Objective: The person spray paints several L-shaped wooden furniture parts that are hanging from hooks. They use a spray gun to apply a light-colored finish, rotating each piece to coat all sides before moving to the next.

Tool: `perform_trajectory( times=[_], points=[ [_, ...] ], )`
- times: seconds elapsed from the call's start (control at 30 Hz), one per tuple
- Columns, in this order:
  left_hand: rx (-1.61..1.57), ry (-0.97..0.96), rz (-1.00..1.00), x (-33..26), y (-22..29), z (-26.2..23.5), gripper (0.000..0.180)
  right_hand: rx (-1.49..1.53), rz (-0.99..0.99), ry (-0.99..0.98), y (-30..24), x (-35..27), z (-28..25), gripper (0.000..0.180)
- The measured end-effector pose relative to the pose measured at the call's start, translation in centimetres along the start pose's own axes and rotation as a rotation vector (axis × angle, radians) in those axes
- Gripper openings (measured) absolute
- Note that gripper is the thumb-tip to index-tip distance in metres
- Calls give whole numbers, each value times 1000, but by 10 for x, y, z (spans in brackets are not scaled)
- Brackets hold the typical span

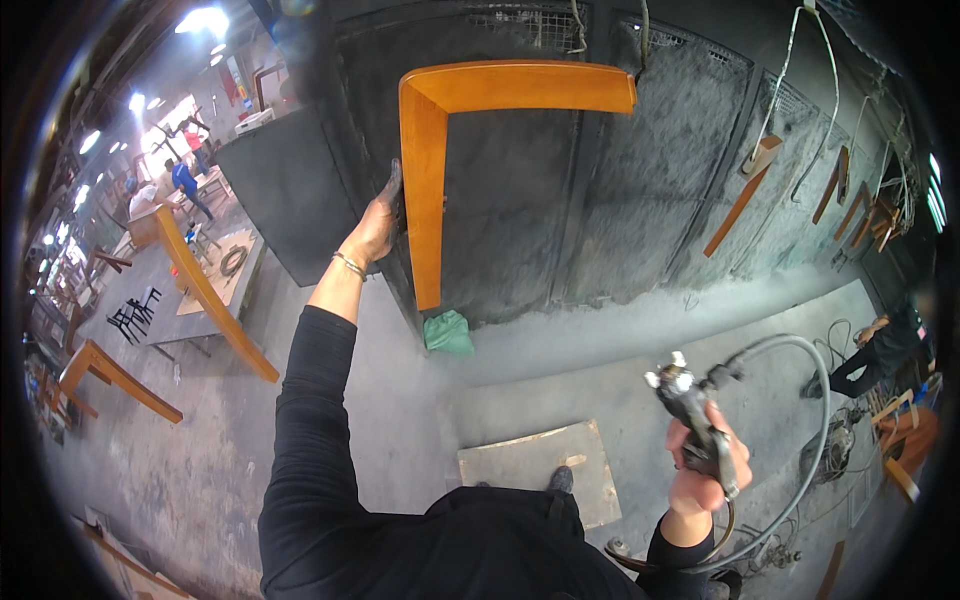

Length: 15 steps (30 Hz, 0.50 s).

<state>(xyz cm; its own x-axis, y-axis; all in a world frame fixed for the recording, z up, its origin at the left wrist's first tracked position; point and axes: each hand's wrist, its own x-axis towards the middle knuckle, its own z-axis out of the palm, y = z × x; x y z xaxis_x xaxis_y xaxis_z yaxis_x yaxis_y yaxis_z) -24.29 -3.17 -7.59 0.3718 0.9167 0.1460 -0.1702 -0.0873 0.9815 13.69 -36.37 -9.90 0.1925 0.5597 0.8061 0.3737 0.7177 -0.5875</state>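
Note:
An L-shaped orange-brown wooden frame piece (425,180) hangs upright ahead of me, its long leg down and its short arm pointing right. My left hand (378,222) is against the left edge of the long leg; one finger lies up along the edge, and the others are partly hidden. My right hand (708,460) is closed round a dark spray gun (690,400), held low on the right and apart from the wood. The gun is slightly blurred. A grey hose (822,420) loops from it to the right and down.
A dust-coated dark booth wall (510,200) stands behind the piece. Wooden parts (740,205) hang from wires at right. More curved parts (215,290) are at left, near a table (225,280). A green bag (448,333) lies below; a board (530,465) is underfoot. Another person (885,345) is far right.

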Motion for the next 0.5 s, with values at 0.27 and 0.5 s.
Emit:
perform_trajectory(
  times=[0.27,0.5],
  points=[
    [16,9,-16,8,-4,-8,85,-103,337,-538,21,-41,20,64],
    [-1,-16,-53,15,-10,-11,93,2,125,-128,-13,-21,7,86]
  ],
)
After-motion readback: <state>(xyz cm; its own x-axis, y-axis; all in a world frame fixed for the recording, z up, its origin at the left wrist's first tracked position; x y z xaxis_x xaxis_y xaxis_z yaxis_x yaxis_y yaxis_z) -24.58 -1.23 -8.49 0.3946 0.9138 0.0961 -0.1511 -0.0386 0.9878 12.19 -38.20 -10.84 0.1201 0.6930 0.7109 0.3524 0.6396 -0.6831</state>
